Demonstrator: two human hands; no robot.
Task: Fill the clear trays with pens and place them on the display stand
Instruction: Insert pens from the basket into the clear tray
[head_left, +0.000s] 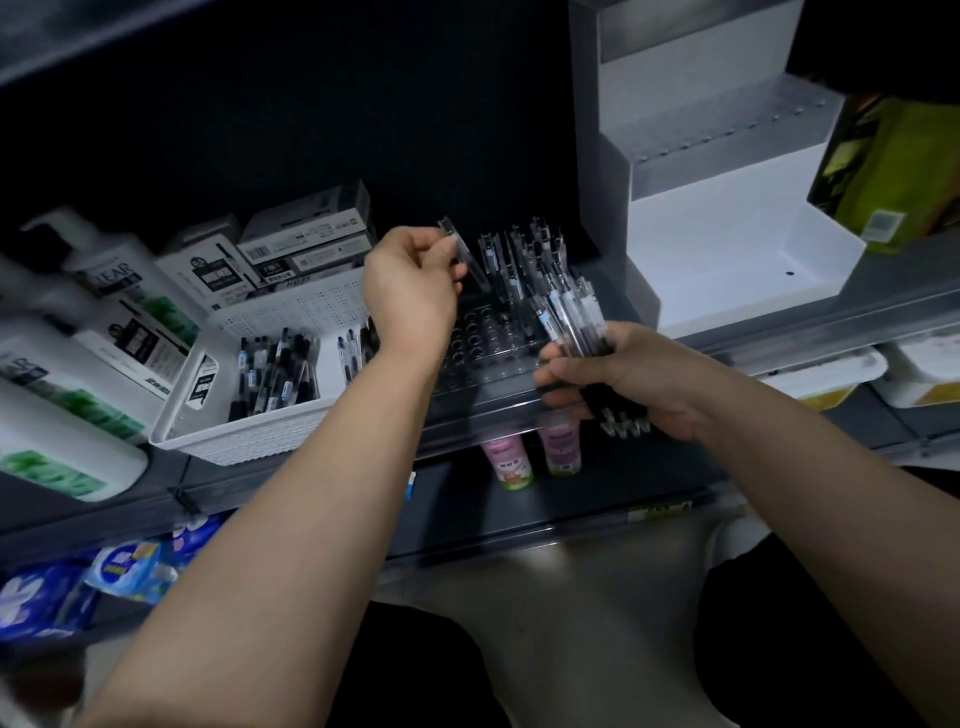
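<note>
Pens (519, 260) stand upright in the far right holes of the clear tray (483, 364), left of the white display stand (727, 244). Left hand (410, 291) pinches one pen (465, 254) above the tray; right hand (623, 379) clutches a bundle (576, 322). Best lowered straight into the nearest vacant hole.

The scene is dim, and the far shelf back (311, 104) is almost black. The white display stand (727, 244) at far right catches the most light. Bottles (78, 364) at left smear with motion blur, and straight edges bow near the borders.
</note>
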